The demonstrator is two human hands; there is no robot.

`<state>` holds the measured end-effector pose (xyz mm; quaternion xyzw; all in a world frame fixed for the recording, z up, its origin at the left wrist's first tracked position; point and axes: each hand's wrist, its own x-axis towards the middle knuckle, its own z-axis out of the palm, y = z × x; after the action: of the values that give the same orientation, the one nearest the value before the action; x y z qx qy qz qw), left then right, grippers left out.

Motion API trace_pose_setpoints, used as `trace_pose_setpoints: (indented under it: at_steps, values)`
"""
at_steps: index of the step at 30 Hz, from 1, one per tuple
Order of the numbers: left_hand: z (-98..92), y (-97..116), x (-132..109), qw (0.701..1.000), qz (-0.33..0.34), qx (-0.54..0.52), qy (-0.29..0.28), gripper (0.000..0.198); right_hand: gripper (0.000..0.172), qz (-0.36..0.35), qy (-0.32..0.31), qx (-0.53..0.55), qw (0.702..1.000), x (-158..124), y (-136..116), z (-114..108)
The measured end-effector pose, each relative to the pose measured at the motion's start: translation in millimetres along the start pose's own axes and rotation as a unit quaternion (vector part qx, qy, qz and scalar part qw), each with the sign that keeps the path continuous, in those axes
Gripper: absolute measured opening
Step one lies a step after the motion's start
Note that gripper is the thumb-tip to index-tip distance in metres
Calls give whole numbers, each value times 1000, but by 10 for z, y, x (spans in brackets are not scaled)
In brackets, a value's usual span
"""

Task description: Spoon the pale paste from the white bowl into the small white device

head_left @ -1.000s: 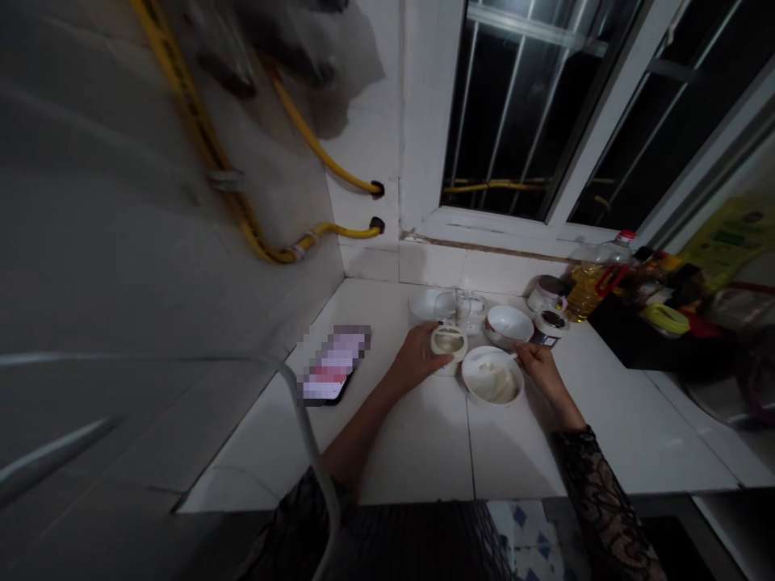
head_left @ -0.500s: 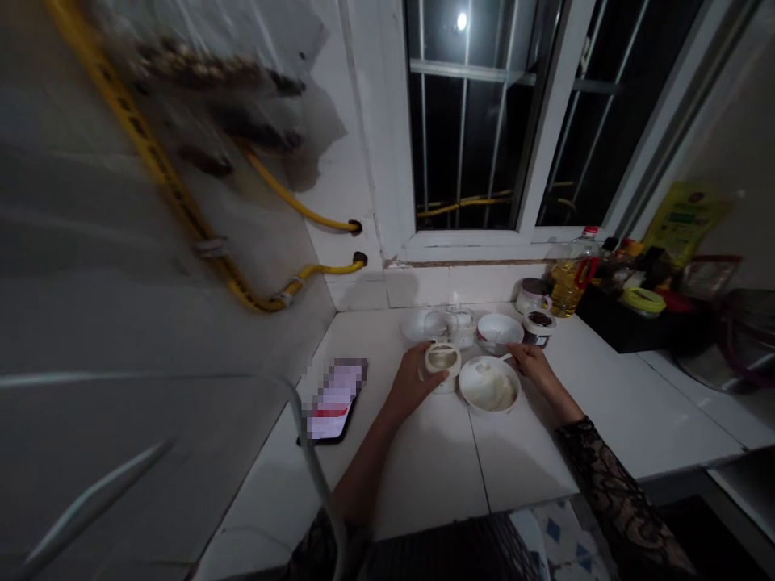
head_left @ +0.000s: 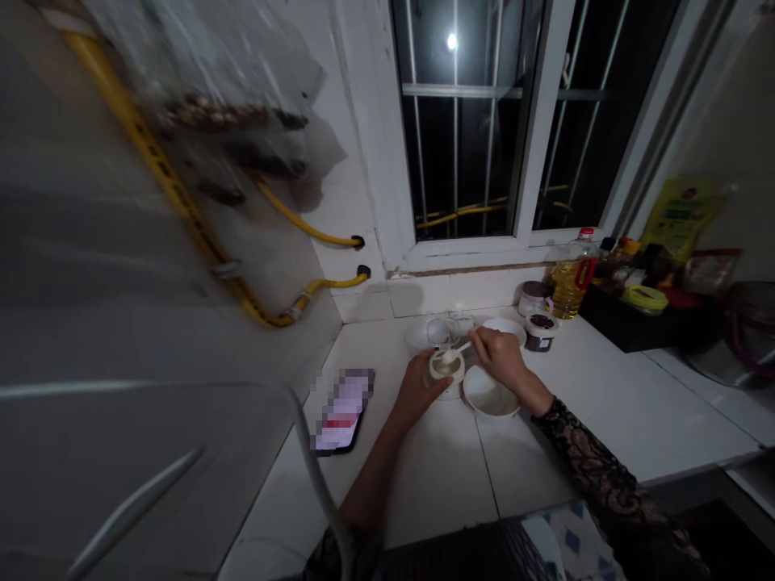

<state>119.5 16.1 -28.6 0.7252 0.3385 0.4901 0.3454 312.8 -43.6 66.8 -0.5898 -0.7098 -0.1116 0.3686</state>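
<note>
At the left, a small round cream-coloured pot point(head_left: 446, 371) is clasped by the curled fingers of the left hand point(head_left: 416, 389), just above the middle of the counter point(head_left: 635, 403). A white spoon point(head_left: 455, 350) is pinched in the fingers of the right hand point(head_left: 500, 359), its tip held over the pot at 9 o'clock from that hand. A white bowl point(head_left: 489, 395) sits just beside the pot at 4 o'clock, and a dark-filled jar point(head_left: 541, 331) stands at 2 o'clock from the right hand.

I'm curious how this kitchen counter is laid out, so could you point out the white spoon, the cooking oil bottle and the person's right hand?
white spoon point(head_left: 461, 349), head view, on its handle
cooking oil bottle point(head_left: 567, 282), head view, on its oil-filled body
right hand point(head_left: 500, 357), head view, on the back of the hand
</note>
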Motion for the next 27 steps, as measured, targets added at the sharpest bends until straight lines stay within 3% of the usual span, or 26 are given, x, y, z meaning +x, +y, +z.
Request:
trace_pose_setpoints:
  at_steps: [3, 5, 9, 12, 15, 20, 27]
  values:
    - [15, -27, -3, 1000, 2, -7, 6, 63, 47, -132, -14, -102, 986, -71, -98, 31]
    - [8, -17, -7, 1000, 1, -4, 2, 62, 48, -148, -8, -129, 981, -94, -75, 7]
    - [-25, 41, -10, 1000, 4, 13, -10, 60, 50, -50, -27, -126, 990, -48, 118, -189]
    - [-42, 75, -12, 1000, 2, 21, -16, 59, 46, 12, -125, -131, 983, -4, 268, -378]
    - [-44, 89, -15, 1000, 4, 24, -17, 58, 41, 48, -206, -195, 958, -17, 324, -464]
    - [-36, 84, -18, 999, 1, 35, -9, 59, 36, 35, -290, -219, 931, -123, 245, -364]
    - [-55, 88, -16, 1000, -10, 27, -12, 59, 38, 10, -311, -73, 948, -211, 189, -275]
